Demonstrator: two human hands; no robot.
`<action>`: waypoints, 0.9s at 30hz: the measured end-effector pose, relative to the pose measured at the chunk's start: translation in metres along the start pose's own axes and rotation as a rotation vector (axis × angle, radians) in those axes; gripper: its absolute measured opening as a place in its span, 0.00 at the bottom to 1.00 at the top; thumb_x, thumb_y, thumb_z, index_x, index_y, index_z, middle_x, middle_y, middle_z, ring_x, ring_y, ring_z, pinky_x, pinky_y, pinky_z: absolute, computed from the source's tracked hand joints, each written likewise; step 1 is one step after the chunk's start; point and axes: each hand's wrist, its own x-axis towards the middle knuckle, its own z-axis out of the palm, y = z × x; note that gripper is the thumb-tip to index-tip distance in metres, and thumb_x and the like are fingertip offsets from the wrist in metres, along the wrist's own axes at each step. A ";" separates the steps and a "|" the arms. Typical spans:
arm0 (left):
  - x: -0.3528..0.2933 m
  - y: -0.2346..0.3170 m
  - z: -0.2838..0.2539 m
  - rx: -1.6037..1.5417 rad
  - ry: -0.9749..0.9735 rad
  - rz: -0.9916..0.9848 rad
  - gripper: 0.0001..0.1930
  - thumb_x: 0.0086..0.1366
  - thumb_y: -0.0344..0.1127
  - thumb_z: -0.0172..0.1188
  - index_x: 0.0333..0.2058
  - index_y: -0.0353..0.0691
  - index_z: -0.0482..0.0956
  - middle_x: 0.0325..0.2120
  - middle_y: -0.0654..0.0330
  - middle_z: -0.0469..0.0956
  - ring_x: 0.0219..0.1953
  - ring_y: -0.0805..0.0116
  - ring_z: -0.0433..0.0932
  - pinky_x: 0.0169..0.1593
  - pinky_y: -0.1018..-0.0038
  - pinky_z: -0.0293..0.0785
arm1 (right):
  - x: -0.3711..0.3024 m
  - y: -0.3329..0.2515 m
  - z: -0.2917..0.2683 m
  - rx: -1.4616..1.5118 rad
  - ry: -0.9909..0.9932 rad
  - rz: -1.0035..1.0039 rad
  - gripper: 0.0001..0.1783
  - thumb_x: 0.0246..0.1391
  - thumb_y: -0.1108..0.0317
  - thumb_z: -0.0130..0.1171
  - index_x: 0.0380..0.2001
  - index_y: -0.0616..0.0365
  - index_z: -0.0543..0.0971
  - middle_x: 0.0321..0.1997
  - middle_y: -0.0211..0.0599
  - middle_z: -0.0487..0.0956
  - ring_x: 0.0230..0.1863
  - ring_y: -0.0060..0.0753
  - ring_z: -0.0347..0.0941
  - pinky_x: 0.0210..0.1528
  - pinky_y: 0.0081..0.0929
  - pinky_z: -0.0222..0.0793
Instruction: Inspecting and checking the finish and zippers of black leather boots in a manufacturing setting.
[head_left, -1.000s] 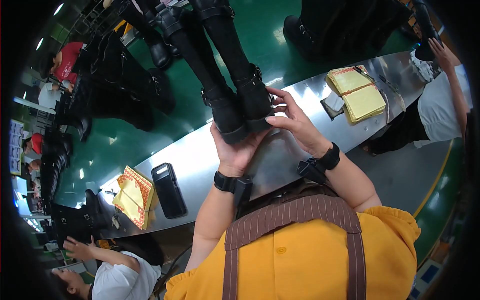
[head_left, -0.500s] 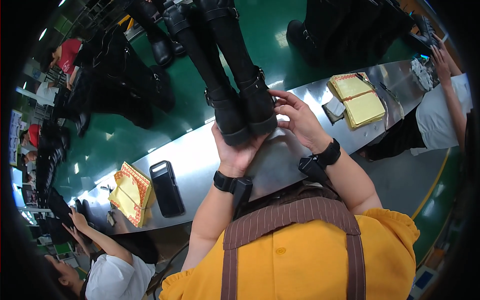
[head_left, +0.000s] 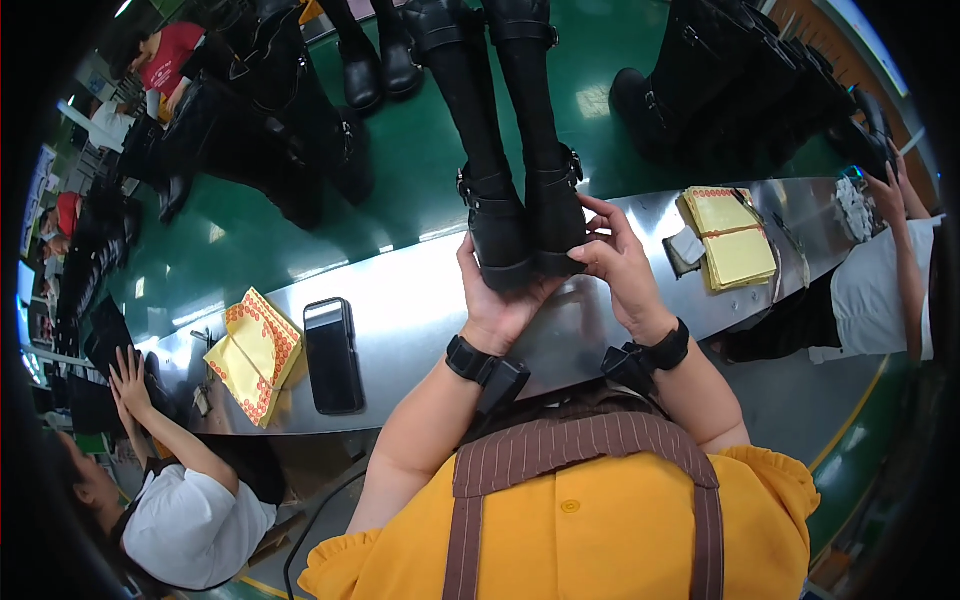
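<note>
A pair of tall black boots [head_left: 500,235] with buckled straps stands side by side, heels toward me, at the near edge of the green surface. My left hand [head_left: 497,315] cups both heels from below, its fingers and thumb wrapped round the soles' back edge. On the other side my right hand [head_left: 622,265] grips the right boot [head_left: 556,222], thumb at its heel and fingers along its outer side below the buckle. Dark bands with small black boxes sit on both my wrists. The boots' tops run out of the upper edge of view.
On the metal ledge [head_left: 400,290] lie a black phone-like case [head_left: 333,355] and yellow paper stacks, left [head_left: 255,355] and right [head_left: 738,255]. More black boots stand left [head_left: 255,150] and right [head_left: 710,85]. Co-workers in white tops work at both sides [head_left: 205,525].
The view has shifted, so the boots and ledge appear farther right. My right thumb has come down onto the right boot's heel. My left hand keeps its hold under the heels.
</note>
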 end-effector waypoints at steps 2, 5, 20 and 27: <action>0.000 0.001 0.001 -0.010 -0.018 -0.003 0.35 0.66 0.61 0.34 0.61 0.38 0.62 0.57 0.46 0.67 0.58 0.48 0.69 0.60 0.49 0.66 | 0.003 -0.004 -0.008 0.049 -0.025 0.044 0.33 0.46 0.69 0.62 0.59 0.51 0.68 0.46 0.30 0.67 0.46 0.26 0.68 0.48 0.25 0.69; 0.002 0.007 0.000 -0.022 -0.097 -0.028 0.36 0.66 0.62 0.33 0.61 0.39 0.62 0.58 0.47 0.66 0.58 0.49 0.69 0.61 0.49 0.65 | 0.008 -0.007 -0.017 0.062 -0.078 0.070 0.30 0.51 0.71 0.58 0.60 0.51 0.69 0.44 0.28 0.68 0.46 0.22 0.68 0.46 0.24 0.70; -0.014 0.008 -0.003 -0.100 -0.187 -0.334 0.36 0.67 0.63 0.35 0.63 0.44 0.62 0.60 0.51 0.66 0.58 0.53 0.70 0.58 0.50 0.69 | -0.025 -0.094 -0.043 -0.898 -0.383 -0.401 0.30 0.46 0.69 0.70 0.53 0.57 0.70 0.48 0.34 0.72 0.52 0.28 0.69 0.52 0.29 0.70; -0.001 0.012 -0.017 0.193 -0.220 -0.370 0.34 0.67 0.63 0.35 0.61 0.44 0.64 0.57 0.54 0.69 0.58 0.56 0.70 0.58 0.50 0.69 | -0.006 -0.018 -0.087 -0.654 -0.378 -0.270 0.35 0.40 0.63 0.76 0.51 0.57 0.71 0.46 0.28 0.72 0.48 0.26 0.67 0.55 0.28 0.65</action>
